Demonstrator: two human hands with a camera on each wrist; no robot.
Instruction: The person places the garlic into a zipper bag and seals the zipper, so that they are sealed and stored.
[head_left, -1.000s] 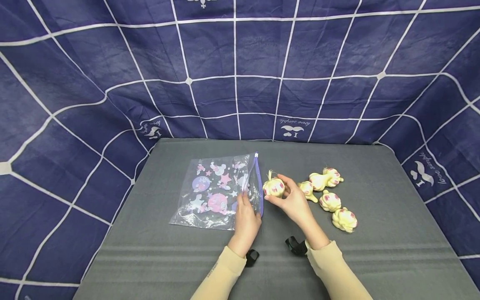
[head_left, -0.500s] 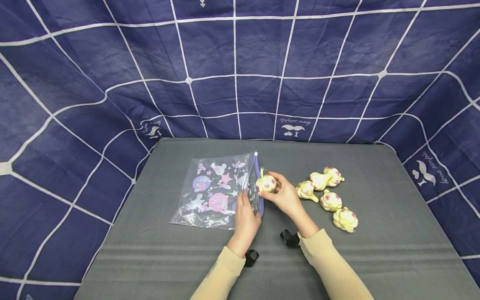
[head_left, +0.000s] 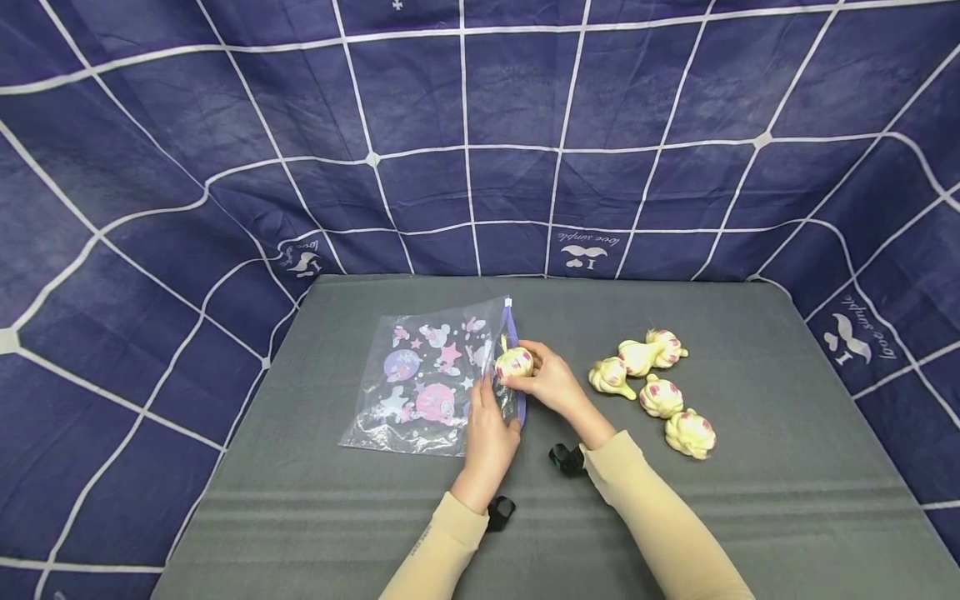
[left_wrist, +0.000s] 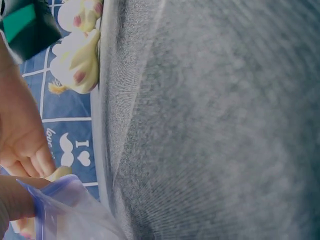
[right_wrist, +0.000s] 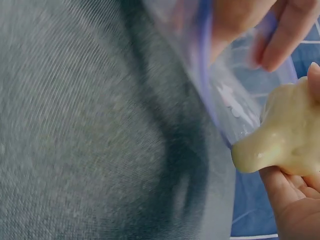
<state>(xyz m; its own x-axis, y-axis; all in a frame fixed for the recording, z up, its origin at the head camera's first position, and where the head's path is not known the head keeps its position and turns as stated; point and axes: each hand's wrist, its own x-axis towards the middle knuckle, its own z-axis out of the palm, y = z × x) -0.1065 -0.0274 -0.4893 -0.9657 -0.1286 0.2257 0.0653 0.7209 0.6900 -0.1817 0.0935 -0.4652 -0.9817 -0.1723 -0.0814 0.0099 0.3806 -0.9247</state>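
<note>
A clear zip bag [head_left: 401,367] with pink and purple cartoon prints and a purple zip edge lies flat, its mouth facing right. My left hand [head_left: 489,446] pinches the upper layer of that mouth and holds it lifted, as the left wrist view shows the purple rim [left_wrist: 70,187] beside my thumb [left_wrist: 17,197]. My right hand [head_left: 553,385] grips a garlic bulb [head_left: 514,363], pale with pink patches, between thumb and fingers. The bulb is right at the bag's opening; in the right wrist view its stubby stem [right_wrist: 250,152] overlaps the purple edge.
To the right of my right hand lie several more garlic bulbs [head_left: 661,397] in a loose cluster on the grey tabletop [head_left: 780,500]. A blue cloth [head_left: 517,108] with white grid lines rises behind and on both sides. Each wrist carries a black camera mount [head_left: 567,459].
My right hand has carried the garlic bulb leftward, from beside the bag to its mouth. The left hand has stayed at the bag's edge, nearly still.
</note>
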